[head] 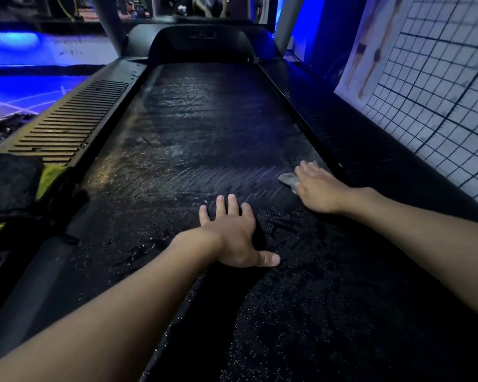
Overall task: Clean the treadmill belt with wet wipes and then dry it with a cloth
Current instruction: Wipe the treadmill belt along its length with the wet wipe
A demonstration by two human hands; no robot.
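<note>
The black treadmill belt (199,139) runs away from me and shines wet with streaks across its middle. My left hand (233,232) lies flat on the belt near its centre, fingers spread and straight, holding nothing. My right hand (319,188) presses a grey wet wipe (287,180) flat against the belt close to its right edge; only the wipe's left part shows from under my fingers.
A ribbed side rail (69,125) lines the left of the belt. A dark cloth (9,186) lies on a yellow-green item (50,179) at the left. A white gridded poster (436,86) stands along the right. The motor hood (202,42) closes the far end.
</note>
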